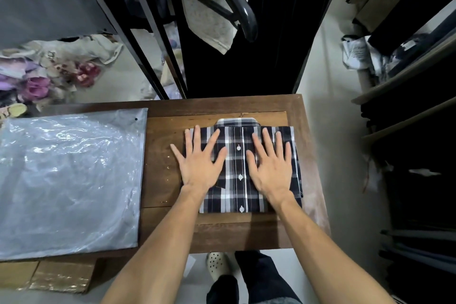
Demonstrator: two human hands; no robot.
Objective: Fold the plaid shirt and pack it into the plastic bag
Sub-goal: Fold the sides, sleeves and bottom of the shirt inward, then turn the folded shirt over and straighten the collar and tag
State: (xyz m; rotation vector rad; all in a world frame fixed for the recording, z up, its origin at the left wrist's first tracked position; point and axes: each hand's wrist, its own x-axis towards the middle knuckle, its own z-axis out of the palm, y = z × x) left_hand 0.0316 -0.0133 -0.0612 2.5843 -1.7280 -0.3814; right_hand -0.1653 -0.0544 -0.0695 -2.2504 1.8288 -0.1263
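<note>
A black, grey and white plaid shirt lies folded into a rectangle on the wooden table, collar at the far side, button placket facing up. My left hand rests flat on its left half, fingers spread, little finger over the table. My right hand lies flat on the right half, fingers apart. Neither hand grips anything. A clear plastic bag lies flat on the table's left part, apart from the shirt.
A black metal rack with a hanging grey cloth stands beyond the table. Piled clothes and bags lie on the floor at left. Dark shelves line the right side. Cardboard sits below the bag.
</note>
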